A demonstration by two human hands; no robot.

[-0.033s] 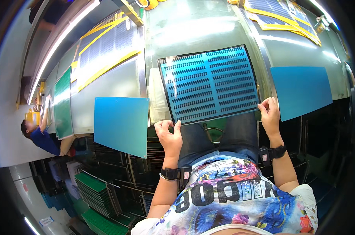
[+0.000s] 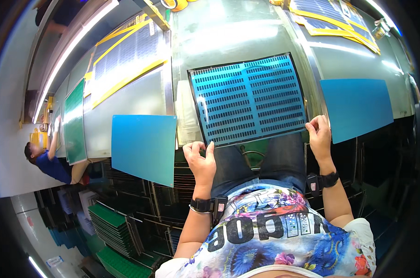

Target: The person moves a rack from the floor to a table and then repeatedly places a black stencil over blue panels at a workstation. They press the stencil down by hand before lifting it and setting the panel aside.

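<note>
In front of me, a film sheet with a dark border and rows of small dark rectangles lies over a blue surface at the table's near edge. My left hand pinches its near left corner between thumb and curled fingers. At the near right corner, the fingertips of my right hand are closed on the sheet's edge. A plain blue panel sits left of my left hand, jutting past the table edge. Another blue panel is to the right of my right hand.
Yellow-taped patterned sheets lie far left, with more taped sheets far right. A green panel rests near a co-worker at the left. Racks with stacked green boards stand low on the left. Yellow tape rolls are at the back.
</note>
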